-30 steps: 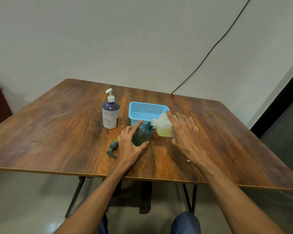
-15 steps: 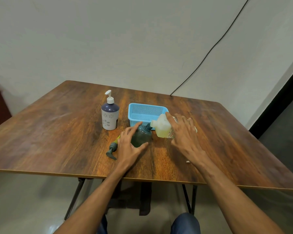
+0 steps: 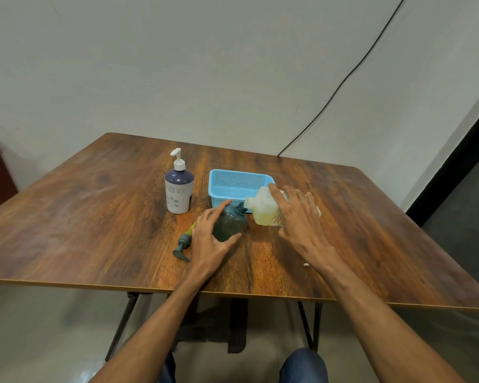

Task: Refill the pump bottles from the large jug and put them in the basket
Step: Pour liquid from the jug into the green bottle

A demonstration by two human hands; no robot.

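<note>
Your left hand (image 3: 209,240) wraps the dark green bottle (image 3: 229,223) near the middle of the bench (image 3: 94,217), with the thumb on its near side and the forefinger stretched over its far shoulder. Your right hand (image 3: 299,217) is clamped over the top of the large jug (image 3: 263,208), fingers curled down its far side. The two hands are apart, with the bottle and the jug meeting between them.

The jug holds a pale yellow liquid, pooled in its lower side. The green bottle's glass is too dark to show its level. The blue basket (image 3: 241,183) sits just behind both, and the jug hides its near right corner. Only its mesh floor and walls show.

The jug lies tipped almost flat. Its long axis runs right to left and its mouth points left, right against the green bottle's open neck. That bottle stands neck up.

A pump head (image 3: 183,244) with a yellow-green tube lies on the bench just left of your left hand. A white and purple pump bottle (image 3: 179,189) stands upright to the left of the basket.
</note>
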